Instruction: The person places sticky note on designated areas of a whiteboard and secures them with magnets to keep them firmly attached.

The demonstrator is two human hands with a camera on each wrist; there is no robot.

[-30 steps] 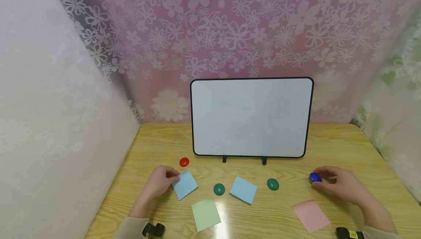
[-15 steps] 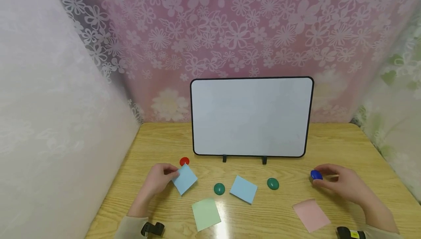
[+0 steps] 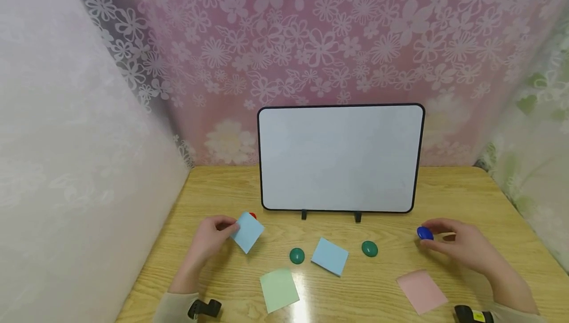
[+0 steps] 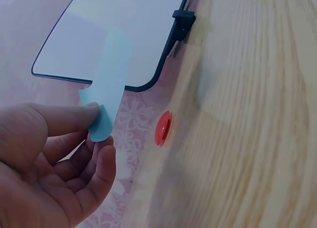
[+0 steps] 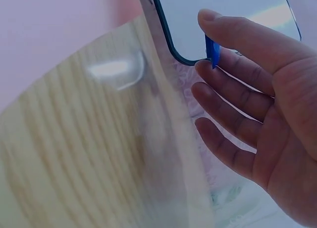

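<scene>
My left hand [image 3: 211,236] pinches a blue sticky note [image 3: 248,232] by its left corner, raised over the table and partly covering a red magnet [image 3: 253,215]. In the left wrist view the note [image 4: 110,79] bends between thumb and fingers, with the red magnet [image 4: 163,128] apart to its right. My right hand [image 3: 462,246] holds a blue magnet [image 3: 425,233] between thumb and fingertips, above the table at the right. The right wrist view shows this magnet [image 5: 213,52] edge-on, the other fingers of the hand [image 5: 267,104] loosely spread.
A black-framed whiteboard [image 3: 340,159] stands on small black feet at the back. In front lie two green magnets [image 3: 297,256] [image 3: 369,249], with a second blue note [image 3: 330,257] between them. Nearer are a green note [image 3: 279,290] and a pink note [image 3: 421,291].
My left hand has lifted the blue note up and away from me, so it now covers most of the red magnet. My right hand has risen slightly with the blue magnet.
</scene>
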